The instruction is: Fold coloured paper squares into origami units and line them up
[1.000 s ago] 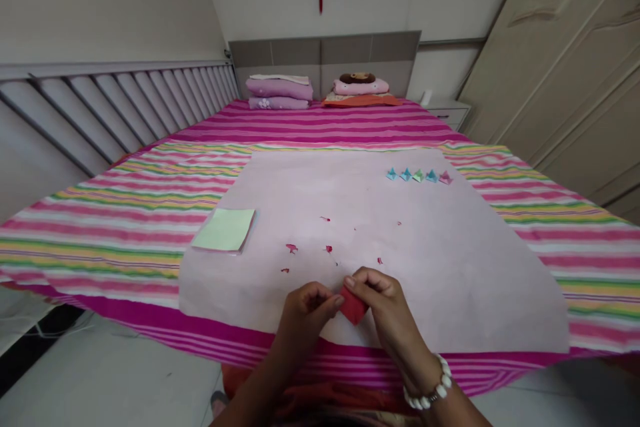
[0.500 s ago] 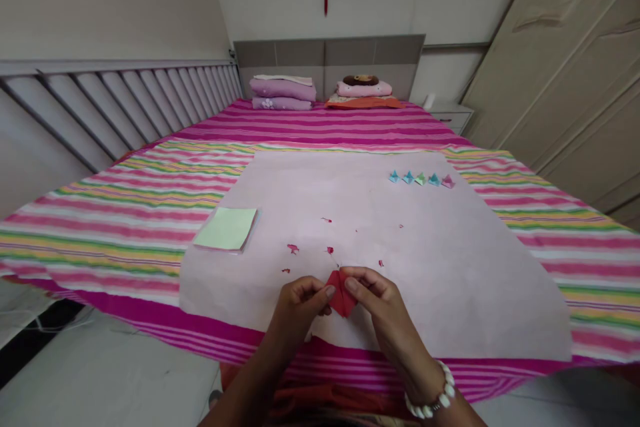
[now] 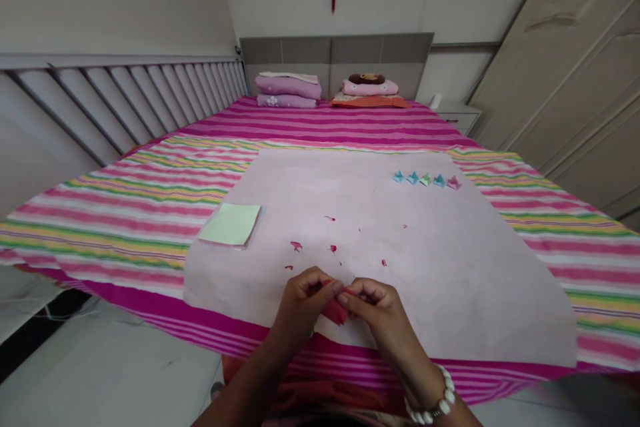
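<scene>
My left hand (image 3: 304,300) and my right hand (image 3: 376,310) meet over the near edge of a pale pink sheet (image 3: 450,260) spread on the bed. Both pinch a small piece of folded red paper (image 3: 334,310), which is mostly hidden between the fingertips. My right wrist wears a white bead bracelet (image 3: 434,400). Several tiny red paper scraps (image 3: 296,246) lie on the sheet just beyond my hands.
A stack of pale green square paper (image 3: 231,224) lies to the left on the sheet. Several small folded paper shapes (image 3: 425,179), blue, green and pink, stand in a row at the far right. Folded pillows (image 3: 289,89) sit by the headboard. A slatted rail (image 3: 125,100) runs along the left.
The red paper was turned and pressed tighter between my fingers, so less of it shows. My hands drew closer together. The view drifted slightly left.
</scene>
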A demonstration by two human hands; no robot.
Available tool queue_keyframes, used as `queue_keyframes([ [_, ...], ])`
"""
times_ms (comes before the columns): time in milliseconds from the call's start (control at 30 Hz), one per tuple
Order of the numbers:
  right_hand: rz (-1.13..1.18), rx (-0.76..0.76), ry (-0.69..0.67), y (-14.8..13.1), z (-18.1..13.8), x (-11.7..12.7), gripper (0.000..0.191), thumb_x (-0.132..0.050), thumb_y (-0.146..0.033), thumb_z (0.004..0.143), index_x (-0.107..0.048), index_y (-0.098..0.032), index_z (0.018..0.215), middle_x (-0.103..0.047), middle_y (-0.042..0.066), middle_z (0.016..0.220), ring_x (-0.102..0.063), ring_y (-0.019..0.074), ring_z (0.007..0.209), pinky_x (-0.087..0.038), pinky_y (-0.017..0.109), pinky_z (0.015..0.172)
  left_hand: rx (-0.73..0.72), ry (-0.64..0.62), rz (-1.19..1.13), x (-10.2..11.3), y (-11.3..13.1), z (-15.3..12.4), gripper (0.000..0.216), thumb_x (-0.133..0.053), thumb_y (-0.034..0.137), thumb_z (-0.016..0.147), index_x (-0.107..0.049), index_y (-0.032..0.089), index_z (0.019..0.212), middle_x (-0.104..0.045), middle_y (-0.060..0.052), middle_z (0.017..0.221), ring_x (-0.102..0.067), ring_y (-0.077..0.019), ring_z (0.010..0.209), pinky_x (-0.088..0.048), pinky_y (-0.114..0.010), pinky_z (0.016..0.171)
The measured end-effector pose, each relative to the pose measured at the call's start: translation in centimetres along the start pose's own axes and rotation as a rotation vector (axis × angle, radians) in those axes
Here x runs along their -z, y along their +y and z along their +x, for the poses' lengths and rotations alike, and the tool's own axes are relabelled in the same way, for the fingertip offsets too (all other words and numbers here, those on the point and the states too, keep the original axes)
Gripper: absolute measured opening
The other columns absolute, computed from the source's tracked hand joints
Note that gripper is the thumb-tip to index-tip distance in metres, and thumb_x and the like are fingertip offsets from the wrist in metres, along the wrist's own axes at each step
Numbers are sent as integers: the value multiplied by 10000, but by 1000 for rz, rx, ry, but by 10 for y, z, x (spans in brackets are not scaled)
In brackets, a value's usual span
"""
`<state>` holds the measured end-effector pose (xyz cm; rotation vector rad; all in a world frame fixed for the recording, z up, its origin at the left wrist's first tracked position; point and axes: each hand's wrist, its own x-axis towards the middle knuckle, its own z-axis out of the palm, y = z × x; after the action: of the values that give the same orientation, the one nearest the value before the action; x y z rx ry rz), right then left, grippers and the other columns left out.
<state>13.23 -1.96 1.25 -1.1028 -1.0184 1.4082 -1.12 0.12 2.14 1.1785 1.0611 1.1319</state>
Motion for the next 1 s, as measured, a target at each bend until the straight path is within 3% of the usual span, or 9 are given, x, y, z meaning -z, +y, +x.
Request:
queue_keyframes([
  [200,9,-1,-23,-5,-2,0,219,-731,-353,707,-689,-171,592,-575,-18,501,-490,120,506,-392,252,536,50,10,-58,0,-2,0,309,-683,379,733,-592,157,538,-538,22,520,-477,-105,514,-388,-226,534],
  [367,24,30,15,1,-1,-1,218,-708,-342,733,-681,-173,598,-568,-17,517,-486,125,520,-389,256,542,162,31,-240,-8,-3,0,314,-677,406,734,-623,144,569,-559,18,506,-487,-100,489,-395,-226,520],
  [467,66,36,57,6,1,1,190,-715,-337,740,-700,-171,649,-578,-22,509,-497,115,498,-396,249,528,136,52,-203,-7,-6,0,231,-721,360,698,-716,143,778,-640,0,619,-571,-127,585,-452,-247,599],
  [533,110,42,93,7,2,3,156,-753,-321,705,-708,-172,705,-582,-32,502,-504,105,468,-402,241,508,85,28,-187,-3,-8,0,367,-745,297,676,-685,170,1015,-677,-7,739,-618,-146,670,-484,-266,654],
  [600,164,54,126,7,3,4,185,-792,-295,659,-706,-180,776,-591,-43,516,-511,95,441,-408,232,490,63,-20,-211,2,-9,-1,480,-747,254,677,-606,201,1133,-683,-12,821,-643,-153,696,-506,-280,657],
  [800,210,46,111,3,2,2,197,-804,-271,646,-696,-180,782,-605,-39,504,-540,100,425,-423,226,468,69,-130,-172,15,-7,-5,223,-727,204,711,-563,173,860,-672,-9,794,-634,-113,598,-501,-238,571],
  [1000,192,29,29,1,0,2,196,-796,-284,664,-694,-177,793,-629,-27,495,-564,102,416,-430,214,456,112,-156,-141,18,-2,-4,226,-727,243,717,-517,165,750,-648,27,601,-600,-89,502,-487,-208,517],
])
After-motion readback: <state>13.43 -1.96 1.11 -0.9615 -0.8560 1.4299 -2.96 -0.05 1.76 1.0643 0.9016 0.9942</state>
